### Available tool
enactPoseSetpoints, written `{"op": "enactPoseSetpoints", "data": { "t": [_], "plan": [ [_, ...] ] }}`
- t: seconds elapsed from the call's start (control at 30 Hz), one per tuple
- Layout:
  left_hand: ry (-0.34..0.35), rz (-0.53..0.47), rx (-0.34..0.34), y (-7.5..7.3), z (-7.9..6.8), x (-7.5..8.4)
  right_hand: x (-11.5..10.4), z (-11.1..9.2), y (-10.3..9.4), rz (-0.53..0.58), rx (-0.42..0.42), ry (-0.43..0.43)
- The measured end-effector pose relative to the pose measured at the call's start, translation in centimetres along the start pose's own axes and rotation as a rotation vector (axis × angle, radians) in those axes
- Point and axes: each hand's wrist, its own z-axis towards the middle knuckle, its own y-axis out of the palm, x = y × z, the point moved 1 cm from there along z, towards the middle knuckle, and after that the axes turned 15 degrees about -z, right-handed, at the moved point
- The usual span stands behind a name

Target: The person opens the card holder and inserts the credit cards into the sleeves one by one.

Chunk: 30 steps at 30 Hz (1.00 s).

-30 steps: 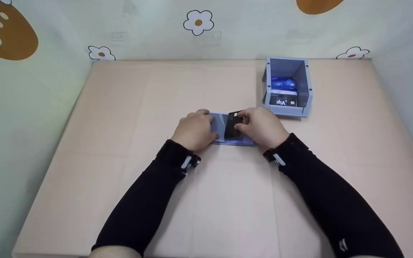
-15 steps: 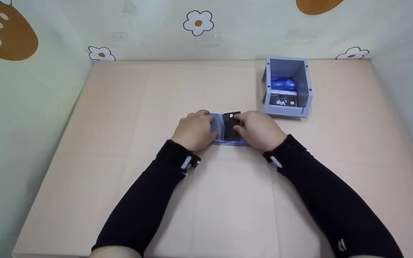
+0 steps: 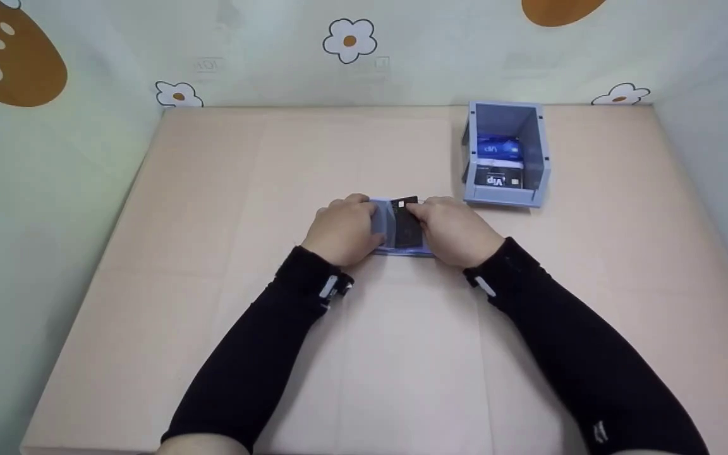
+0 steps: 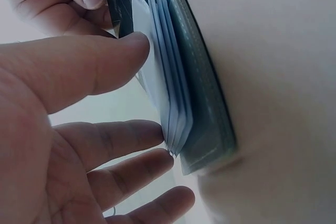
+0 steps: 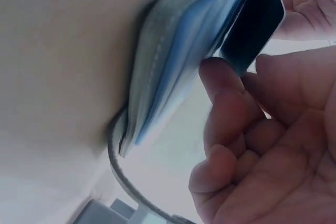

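Note:
A card holder (image 3: 382, 222) with clear bluish sleeves lies open on the table between both hands. Several sleeves (image 4: 164, 72) fan up from its stitched cover (image 4: 205, 72) in the left wrist view. My left hand (image 3: 343, 229) rests at its left side, thumb and fingertips touching the sleeves, fingers nearly straight. A black card (image 3: 408, 224) with a gold chip stands slightly tilted, its left edge at a clear sleeve. My right hand (image 3: 459, 229) holds the card at its right edge, other fingers curled in. That hand covers the holder's right part.
A grey open-front bin (image 3: 508, 197) stands behind the right hand, with blue cards (image 3: 500, 148) and a black "Vip" card (image 3: 498, 177) inside. A strap (image 5: 118, 163) loops from the holder. The table (image 3: 313, 151) meets a flower-patterned wall (image 3: 427, 69) at the back.
The black card and my right hand have moved a little to the left, closer to the sleeve. My right thumb has gone from view on the card's face. My left hand stays put.

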Motion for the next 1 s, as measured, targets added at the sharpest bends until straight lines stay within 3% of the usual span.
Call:
{"op": "enactPoseSetpoints", "data": {
  "t": [0.3,0.77,1.0],
  "plan": [
    [-0.008,-0.006,-0.008,-0.06,0.00,0.11,-0.14,-0.21,0.11,-0.063,0.041,-0.061],
    [-0.016,-0.032,-0.009,-0.14,-0.05,0.19,-0.15,-0.19,-0.19,-0.014,-0.031,-0.085],
    [-0.008,-0.009,-0.005,-0.13,-0.03,0.16,0.06,-0.27,-0.30,-0.067,-0.076,-0.077]
  ]
}}
